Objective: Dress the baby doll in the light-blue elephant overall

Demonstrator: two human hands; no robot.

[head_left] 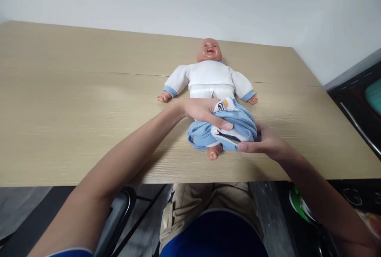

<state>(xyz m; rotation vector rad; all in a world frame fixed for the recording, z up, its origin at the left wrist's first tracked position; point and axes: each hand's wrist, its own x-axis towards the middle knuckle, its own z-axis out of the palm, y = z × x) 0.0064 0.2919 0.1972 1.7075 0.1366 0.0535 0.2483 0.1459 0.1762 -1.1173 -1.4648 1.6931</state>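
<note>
A baby doll (211, 74) lies on its back on the wooden table, its head toward the wall and its arms spread. It wears a white top with blue cuffs. Bunched blue cloth with white parts (238, 120) covers its legs, and one small foot shows below the cloth. My left hand (205, 113) grips the upper part of the cloth, thumb on top. At the cloth's right side my right hand (263, 142) holds its lower edge, with the thumb in front and the other fingers mostly hidden behind.
The table (89, 110) has its front edge close to my lap. A pale wall stands behind it. Dark furniture is at the right, with a green and white round object (299, 207) below the table edge. A dark chair part (119, 215) is at lower left.
</note>
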